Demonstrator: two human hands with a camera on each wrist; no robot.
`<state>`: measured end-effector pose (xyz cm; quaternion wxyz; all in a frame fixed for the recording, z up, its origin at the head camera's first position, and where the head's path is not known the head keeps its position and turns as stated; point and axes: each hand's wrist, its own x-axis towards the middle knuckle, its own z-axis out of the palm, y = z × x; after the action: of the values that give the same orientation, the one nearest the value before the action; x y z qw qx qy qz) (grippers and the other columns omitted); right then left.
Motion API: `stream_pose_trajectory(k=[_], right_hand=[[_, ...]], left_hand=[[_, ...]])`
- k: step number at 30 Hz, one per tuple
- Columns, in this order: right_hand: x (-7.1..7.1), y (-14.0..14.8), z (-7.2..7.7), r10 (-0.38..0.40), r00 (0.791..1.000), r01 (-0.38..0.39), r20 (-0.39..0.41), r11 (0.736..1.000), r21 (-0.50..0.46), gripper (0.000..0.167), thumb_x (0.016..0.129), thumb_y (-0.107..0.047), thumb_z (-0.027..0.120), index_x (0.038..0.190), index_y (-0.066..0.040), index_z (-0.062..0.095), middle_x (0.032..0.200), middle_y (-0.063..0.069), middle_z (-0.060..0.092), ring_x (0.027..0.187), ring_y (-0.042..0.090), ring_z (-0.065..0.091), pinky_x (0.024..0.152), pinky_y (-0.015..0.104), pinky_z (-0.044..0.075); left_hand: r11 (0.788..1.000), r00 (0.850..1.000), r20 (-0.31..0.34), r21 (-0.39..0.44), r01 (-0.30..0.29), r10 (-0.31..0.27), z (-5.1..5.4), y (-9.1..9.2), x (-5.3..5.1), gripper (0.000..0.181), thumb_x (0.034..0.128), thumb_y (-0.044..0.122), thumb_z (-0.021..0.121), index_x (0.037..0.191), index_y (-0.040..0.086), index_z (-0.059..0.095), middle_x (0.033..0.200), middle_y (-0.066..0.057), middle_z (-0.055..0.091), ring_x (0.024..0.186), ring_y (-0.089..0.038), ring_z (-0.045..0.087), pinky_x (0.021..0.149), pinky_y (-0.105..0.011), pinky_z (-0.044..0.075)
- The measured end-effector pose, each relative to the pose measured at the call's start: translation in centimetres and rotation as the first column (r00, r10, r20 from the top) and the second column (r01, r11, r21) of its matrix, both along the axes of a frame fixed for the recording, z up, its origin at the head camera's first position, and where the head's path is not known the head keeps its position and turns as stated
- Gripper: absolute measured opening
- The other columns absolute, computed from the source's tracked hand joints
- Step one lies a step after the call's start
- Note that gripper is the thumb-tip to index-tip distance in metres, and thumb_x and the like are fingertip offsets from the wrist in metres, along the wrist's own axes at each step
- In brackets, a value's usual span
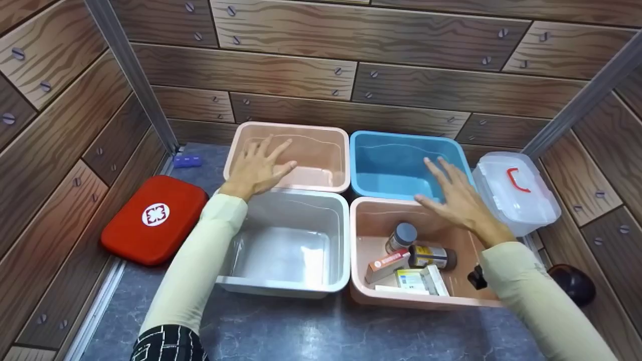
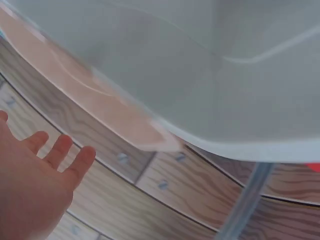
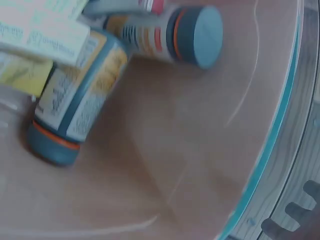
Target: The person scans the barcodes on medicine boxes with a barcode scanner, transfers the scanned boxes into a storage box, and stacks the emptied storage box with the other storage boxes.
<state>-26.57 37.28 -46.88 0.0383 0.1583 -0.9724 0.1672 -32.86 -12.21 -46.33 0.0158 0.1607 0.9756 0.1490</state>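
My left hand (image 1: 258, 168), fingers spread, hovers over the rear pink bin (image 1: 286, 129) near the back rim of the grey bin (image 1: 346, 240); it holds nothing. Spread fingers also mark my right hand (image 1: 456, 198), above the back edge of the front pink bin (image 1: 353, 235) and beside the blue bin (image 1: 401, 150). Inside the front pink bin lie a dark-capped bottle (image 1: 403, 236), a second bottle on its side (image 1: 432, 256), a red-and-white box (image 1: 387, 265) and several white and yellow cartons (image 1: 414, 280). In the right wrist view both bottles (image 3: 82, 95) lie among cartons.
At left lies a red case (image 1: 155, 220) with a white emblem, a purple pill box (image 1: 187, 161) behind it. A clear lidded box (image 1: 516, 193) with a red handle stands at right, near a dark round object (image 1: 572, 285). Wood-patterned walls (image 1: 301, 70) enclose the floor.
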Motion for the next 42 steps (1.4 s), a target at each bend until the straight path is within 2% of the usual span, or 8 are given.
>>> stream_pose_trajectory(k=[4, 9, 15, 21, 24, 27, 36, 42], right_hand=[[0.5, -1.4, -0.4, 0.075, 0.997, -0.075, -0.018, 0.997, -0.007, 0.095, 0.1, -0.054, 0.073, 0.176, -0.029, 0.021, 0.18, 0.022, 0.021, 0.161, 0.058, 0.025, 0.116, 0.088, 0.027], [1.5, -3.0, -1.0, 0.175, 0.985, -0.175, -0.009, 0.985, -0.007, 0.094, 0.098, -0.053, 0.076, 0.175, -0.029, 0.026, 0.178, 0.022, 0.027, 0.16, 0.054, 0.029, 0.119, 0.084, 0.029], [2.6, -4.8, -1.5, 0.302, 0.953, -0.302, 0.011, 0.953, -0.029, 0.09, 0.096, -0.053, 0.079, 0.171, -0.027, 0.037, 0.172, 0.019, 0.039, 0.158, 0.046, 0.036, 0.124, 0.077, 0.03], [3.0, -6.0, -1.7, 0.45, 0.893, -0.446, 0.036, 0.891, -0.086, 0.077, 0.093, -0.043, 0.085, 0.158, -0.015, 0.057, 0.159, 0.014, 0.058, 0.148, 0.041, 0.05, 0.121, 0.067, 0.042], [3.1, -6.4, -1.7, 0.488, 0.862, -0.482, 0.135, 0.873, -0.077, 0.076, 0.094, -0.046, 0.084, 0.158, -0.016, 0.058, 0.158, 0.011, 0.06, 0.147, 0.038, 0.054, 0.12, 0.065, 0.044], [2.9, -6.8, -1.7, 0.519, 0.814, -0.522, 0.26, 0.85, -0.062, 0.075, 0.095, -0.05, 0.082, 0.157, -0.014, 0.059, 0.156, 0.013, 0.063, 0.143, 0.039, 0.059, 0.118, 0.063, 0.047], [1.7, -8.4, -2.9, 0.541, 0.674, -0.613, 0.503, 0.789, -0.026, 0.056, 0.095, -0.041, 0.085, 0.137, -0.008, 0.071, 0.12, 0.014, 0.079, 0.105, 0.034, 0.077, 0.09, 0.042, 0.063], [1.5, -9.6, -3.5, 0.47, 0.616, -0.656, 0.632, 0.75, 0.083, 0.048, 0.095, -0.033, 0.085, 0.134, -0.007, 0.074, 0.119, 0.015, 0.08, 0.108, 0.031, 0.077, 0.094, 0.043, 0.062]], left_hand=[[0.997, 0.997, -0.005, -0.028, 0.074, -0.074, 0.3, 1.6, 0.8, 0.075, 0.1082, 0.076, 0.029, 0.175, 0.044, 0.016, 0.184, -0.013, 0.013, 0.162, -0.051, 0.027, 0.13, -0.075, 0.019], [0.986, 0.986, -0.023, -0.046, 0.162, -0.164, 0.6, 4.0, 2.2, 0.073, 0.1086, 0.075, 0.028, 0.174, 0.045, 0.019, 0.184, -0.009, 0.016, 0.16, -0.046, 0.034, 0.125, -0.073, 0.033], [0.954, 0.953, -0.031, -0.016, 0.3, -0.3, 0.3, 7.1, 4.0, 0.069, 0.1112, 0.07, 0.032, 0.172, 0.039, 0.03, 0.182, -0.011, 0.021, 0.161, -0.048, 0.034, 0.128, -0.068, 0.033], [0.898, 0.898, -0.012, 0.0, 0.44, -0.44, -0.4, 9.0, 5.5, 0.065, 0.1128, 0.064, 0.038, 0.171, 0.036, 0.035, 0.18, -0.011, 0.029, 0.158, -0.043, 0.042, 0.125, -0.064, 0.041], [0.874, 0.874, 0.0, -0.012, 0.486, -0.486, -1.0, 9.4, 6.2, 0.064, 0.1133, 0.062, 0.04, 0.171, 0.035, 0.036, 0.18, -0.011, 0.028, 0.156, -0.044, 0.045, 0.122, -0.063, 0.044], [0.846, 0.847, -0.003, -0.041, 0.531, -0.532, -1.6, 9.9, 6.8, 0.063, 0.1139, 0.061, 0.041, 0.171, 0.033, 0.036, 0.179, -0.011, 0.03, 0.153, -0.044, 0.049, 0.119, -0.061, 0.049], [0.757, 0.758, -0.066, -0.146, 0.636, -0.649, -3.4, 11.2, 7.9, 0.056, 0.1146, 0.059, 0.043, 0.164, 0.033, 0.047, 0.175, -0.008, 0.039, 0.145, -0.034, 0.06, 0.113, -0.049, 0.057], [0.734, 0.73, -0.082, -0.102, 0.671, -0.679, -4.3, 11.4, 8.2, 0.05, 0.1156, 0.054, 0.045, 0.155, 0.027, 0.059, 0.173, -0.01, 0.04, 0.13, -0.034, 0.071, 0.103, -0.047, 0.062]])
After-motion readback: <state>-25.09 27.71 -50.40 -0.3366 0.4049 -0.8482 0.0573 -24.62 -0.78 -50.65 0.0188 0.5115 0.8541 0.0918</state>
